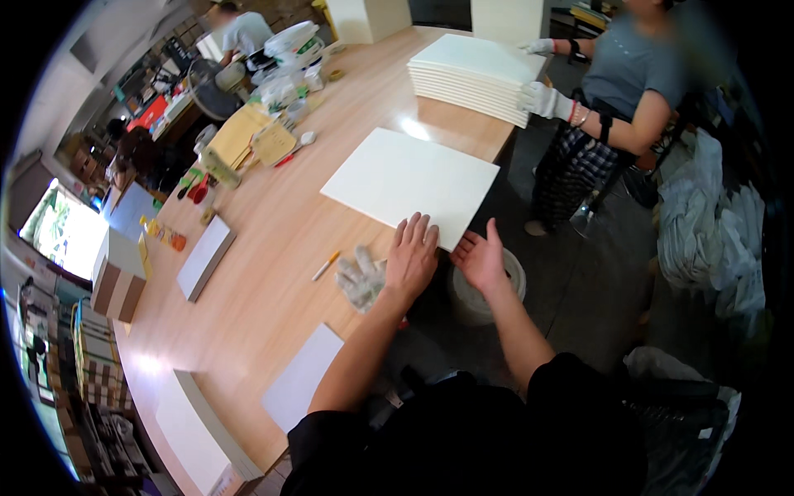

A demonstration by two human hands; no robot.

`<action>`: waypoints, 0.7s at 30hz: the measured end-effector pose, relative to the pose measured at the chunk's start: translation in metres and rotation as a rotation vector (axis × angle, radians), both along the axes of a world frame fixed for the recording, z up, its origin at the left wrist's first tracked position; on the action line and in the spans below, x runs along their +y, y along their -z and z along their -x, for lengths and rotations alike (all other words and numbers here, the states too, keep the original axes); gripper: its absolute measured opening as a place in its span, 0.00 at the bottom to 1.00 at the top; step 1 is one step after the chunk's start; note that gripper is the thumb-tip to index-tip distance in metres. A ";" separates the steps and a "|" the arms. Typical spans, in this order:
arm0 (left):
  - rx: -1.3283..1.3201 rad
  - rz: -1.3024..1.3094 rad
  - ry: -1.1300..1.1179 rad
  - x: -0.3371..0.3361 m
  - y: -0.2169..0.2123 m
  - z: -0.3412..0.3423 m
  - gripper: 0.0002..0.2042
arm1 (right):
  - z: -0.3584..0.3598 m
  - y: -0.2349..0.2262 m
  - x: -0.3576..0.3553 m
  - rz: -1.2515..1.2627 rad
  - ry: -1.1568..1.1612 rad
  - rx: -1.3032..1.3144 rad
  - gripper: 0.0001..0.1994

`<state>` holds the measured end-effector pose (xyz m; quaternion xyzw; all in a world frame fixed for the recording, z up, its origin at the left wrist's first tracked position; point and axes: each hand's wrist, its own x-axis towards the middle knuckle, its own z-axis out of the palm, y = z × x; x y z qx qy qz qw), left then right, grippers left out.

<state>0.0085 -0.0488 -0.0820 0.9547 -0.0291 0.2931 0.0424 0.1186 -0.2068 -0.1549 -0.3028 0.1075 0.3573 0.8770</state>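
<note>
A large white board (413,178) lies on the wooden table (289,240), its near corner at the table's edge. My left hand (413,258) rests flat near that corner, fingers stretched over the board's near edge. Beside the same corner, my right hand (484,260) is turned palm up beyond the table edge, thumb raised apart from the fingers. Its fingertips are close to the board's edge; whether they touch it I cannot tell. A white work glove (361,279) and an orange-and-white pen (326,266) lie left of my left hand.
A co-worker's gloved hands (546,101) are at a stack of white boards (467,78) on the far right. White stacks (203,430) and a grey-white sheet (303,376) lie near left. A white bucket (475,302) stands below the table edge. Bottles (217,165) and papers (236,139) sit farther left.
</note>
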 end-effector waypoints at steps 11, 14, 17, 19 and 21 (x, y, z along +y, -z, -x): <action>-0.016 1.037 0.180 0.119 -0.064 -0.004 0.11 | 0.001 -0.032 -0.038 -0.357 -0.165 0.003 0.46; 0.148 1.028 0.181 0.147 -0.120 0.032 0.14 | 0.004 -0.042 -0.022 -0.325 -0.335 -0.039 0.40; 0.155 0.878 0.296 0.171 -0.158 0.080 0.12 | 0.011 -0.025 0.002 -0.314 -0.444 -0.016 0.19; 0.089 0.990 0.311 0.173 -0.173 0.125 0.15 | 0.031 -0.052 0.025 -0.431 -0.561 -0.136 0.19; -0.108 1.060 0.221 0.177 -0.168 0.182 0.17 | 0.053 -0.068 0.055 -0.467 -0.632 -0.249 0.24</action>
